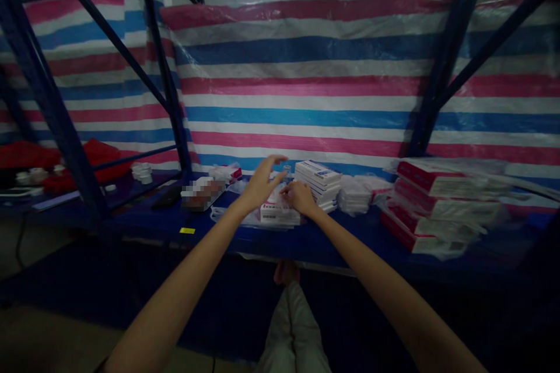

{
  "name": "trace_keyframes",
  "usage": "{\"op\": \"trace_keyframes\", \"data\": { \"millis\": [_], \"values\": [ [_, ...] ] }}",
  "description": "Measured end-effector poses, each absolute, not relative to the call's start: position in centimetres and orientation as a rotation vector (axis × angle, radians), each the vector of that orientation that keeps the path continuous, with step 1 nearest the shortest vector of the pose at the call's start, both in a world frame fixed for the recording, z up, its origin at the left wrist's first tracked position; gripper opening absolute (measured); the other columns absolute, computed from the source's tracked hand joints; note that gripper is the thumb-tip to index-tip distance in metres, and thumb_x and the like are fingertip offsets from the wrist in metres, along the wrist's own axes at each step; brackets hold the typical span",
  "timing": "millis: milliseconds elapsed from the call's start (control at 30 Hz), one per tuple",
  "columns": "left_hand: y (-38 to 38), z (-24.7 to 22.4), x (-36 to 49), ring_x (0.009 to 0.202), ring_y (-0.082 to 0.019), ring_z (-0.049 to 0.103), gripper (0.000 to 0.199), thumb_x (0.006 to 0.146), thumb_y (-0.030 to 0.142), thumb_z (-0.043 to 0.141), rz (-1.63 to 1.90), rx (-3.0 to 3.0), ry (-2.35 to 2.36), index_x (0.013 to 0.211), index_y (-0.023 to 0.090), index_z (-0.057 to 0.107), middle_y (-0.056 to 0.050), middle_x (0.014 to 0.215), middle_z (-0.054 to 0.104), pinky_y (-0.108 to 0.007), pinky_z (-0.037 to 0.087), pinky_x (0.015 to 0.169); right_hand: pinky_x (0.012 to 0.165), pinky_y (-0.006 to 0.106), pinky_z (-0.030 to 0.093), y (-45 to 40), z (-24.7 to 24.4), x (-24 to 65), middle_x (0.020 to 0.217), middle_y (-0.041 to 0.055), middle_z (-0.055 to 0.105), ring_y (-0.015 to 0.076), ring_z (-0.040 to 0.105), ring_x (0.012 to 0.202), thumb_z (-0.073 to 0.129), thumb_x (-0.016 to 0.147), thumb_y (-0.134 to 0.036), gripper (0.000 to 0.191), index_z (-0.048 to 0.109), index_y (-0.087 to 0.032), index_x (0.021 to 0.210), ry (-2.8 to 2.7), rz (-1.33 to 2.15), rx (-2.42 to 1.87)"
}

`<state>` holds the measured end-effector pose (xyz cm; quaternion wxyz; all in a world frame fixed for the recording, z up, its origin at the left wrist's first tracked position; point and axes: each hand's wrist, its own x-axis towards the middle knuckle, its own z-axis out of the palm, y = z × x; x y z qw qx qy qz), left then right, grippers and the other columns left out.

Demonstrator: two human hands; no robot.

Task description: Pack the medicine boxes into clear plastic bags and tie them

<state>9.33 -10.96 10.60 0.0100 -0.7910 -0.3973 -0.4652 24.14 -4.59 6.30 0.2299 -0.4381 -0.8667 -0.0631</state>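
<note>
My left hand [262, 182] is raised over the left side of a white box [280, 214], its fingers apart and nothing visible between them. At the box's upper right, my right hand [299, 197] has its fingers bent together at clear plastic; what they pinch is too small to make out. The box lies near the shelf's front edge, on and partly under clear plastic [236, 217]. Behind my right hand is a stack of white boxes [318, 178]. A small clear item [287, 169] stands just beyond my left fingertips.
Bagged red and white boxes [426, 207] are piled at the right. Clear-wrapped packs [353, 195] lie nearer the middle. To the left are a pixelated item [202, 193], white containers [142, 173] and red cloth [102, 163]. Blue posts [164, 70] frame the shelf.
</note>
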Motion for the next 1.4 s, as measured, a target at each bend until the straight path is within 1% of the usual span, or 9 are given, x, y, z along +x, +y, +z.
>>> {"op": "trace_keyframes", "data": {
  "millis": [233, 400, 533, 633, 767, 933, 1133, 1300, 1400],
  "values": [
    [-7.8, 6.4, 6.0, 0.091, -0.021, 0.057, 0.019, 0.078, 0.014, 0.051, -0.768, -2.407, -1.684, 0.095, 0.015, 0.061, -0.008, 0.096, 0.064, -0.033, 0.041, 0.084, 0.085, 0.035, 0.028, -4.7, 5.5, 25.1, 0.098, 0.0037, 0.063, 0.019, 0.053, 0.098, 0.045, 0.083, -0.018, 0.026, 0.058, -0.024, 0.105, -2.317, -0.12, -1.15],
    [-9.4, 7.3, 2.9, 0.087, -0.022, 0.056, 0.015, 0.08, 0.029, 0.053, -0.706, -2.263, -1.757, 0.082, 0.017, 0.062, -0.006, 0.089, 0.064, -0.035, 0.039, 0.081, 0.083, 0.033, 0.03, -5.1, 5.4, 25.6, 0.103, 0.0066, 0.06, 0.0205, 0.051, 0.098, 0.04, 0.084, -0.014, 0.028, 0.061, -0.023, 0.099, -2.211, -0.182, -1.25],
    [-9.6, 8.0, 4.1, 0.105, -0.025, 0.049, 0.032, 0.082, 0.041, 0.048, -0.818, -2.185, -1.714, 0.106, 0.019, 0.054, -0.007, 0.111, 0.058, -0.04, 0.035, 0.088, 0.086, 0.038, 0.029, -6.0, 5.0, 24.4, 0.115, 0.0087, 0.054, 0.0249, 0.045, 0.106, 0.045, 0.085, -0.025, 0.032, 0.052, -0.023, 0.115, -2.211, -0.311, -1.139],
    [-8.7, 7.8, 6.1, 0.109, -0.023, 0.047, 0.032, 0.083, 0.03, 0.049, -0.79, -2.306, -1.605, 0.114, 0.019, 0.05, -0.008, 0.117, 0.055, -0.036, 0.035, 0.09, 0.087, 0.039, 0.028, -6.0, 5.3, 23.5, 0.107, 0.007, 0.059, 0.0233, 0.048, 0.102, 0.041, 0.087, -0.025, 0.029, 0.053, -0.023, 0.113, -2.296, -0.308, -1.077],
    [-8.2, 7.1, 5.6, 0.096, -0.021, 0.055, 0.02, 0.079, 0.014, 0.05, -0.7, -2.414, -1.626, 0.096, 0.017, 0.06, -0.007, 0.101, 0.063, -0.032, 0.039, 0.084, 0.083, 0.033, 0.033, -5.7, 5.9, 24.4, 0.099, 0.0067, 0.06, 0.0212, 0.05, 0.097, 0.037, 0.088, -0.019, 0.027, 0.061, -0.022, 0.099, -2.288, -0.275, -1.151],
    [-9.7, 6.8, 1.6, 0.08, -0.019, 0.057, 0.015, 0.079, 0.03, 0.053, -1.009, -2.321, -1.773, 0.081, 0.017, 0.061, -0.004, 0.083, 0.064, -0.03, 0.043, 0.077, 0.086, 0.032, 0.034, -6.4, 5.6, 26.9, 0.1, 0.0094, 0.058, 0.021, 0.049, 0.097, 0.038, 0.085, -0.016, 0.026, 0.061, -0.018, 0.097, -2.149, -0.257, -1.163],
    [-8.6, 7.2, 3.7, 0.11, -0.018, 0.047, 0.034, 0.085, 0.031, 0.044, -1.204, -2.394, -1.572, 0.116, 0.018, 0.05, -0.007, 0.118, 0.055, -0.033, 0.035, 0.095, 0.087, 0.035, 0.031, -6.7, 6.2, 25.5, 0.106, 0.0053, 0.06, 0.0212, 0.05, 0.102, 0.042, 0.084, -0.025, 0.033, 0.05, -0.022, 0.116, -2.203, -0.017, -1.081],
    [-8.3, 6.6, 4.1, 0.087, -0.019, 0.058, 0.017, 0.08, 0.021, 0.05, -0.857, -2.473, -1.682, 0.088, 0.018, 0.065, -0.005, 0.091, 0.066, -0.031, 0.041, 0.082, 0.085, 0.035, 0.028, -6.3, 6.3, 26.6, 0.096, 0.004, 0.064, 0.0207, 0.053, 0.096, 0.042, 0.086, -0.028, 0.024, 0.062, -0.025, 0.099, -2.207, -0.059, -1.109],
    [-9.2, 5.8, 3.2, 0.082, -0.018, 0.058, 0.024, 0.084, 0.03, 0.046, -0.917, -2.444, -1.717, 0.097, 0.019, 0.063, -0.005, 0.09, 0.065, -0.029, 0.042, 0.076, 0.084, 0.033, 0.031, -6.3, 5.6, 28.1, 0.093, 0.0044, 0.063, 0.0199, 0.053, 0.094, 0.044, 0.085, -0.025, 0.021, 0.063, -0.022, 0.093, -2.103, -0.017, -1.07]
  ]
}}
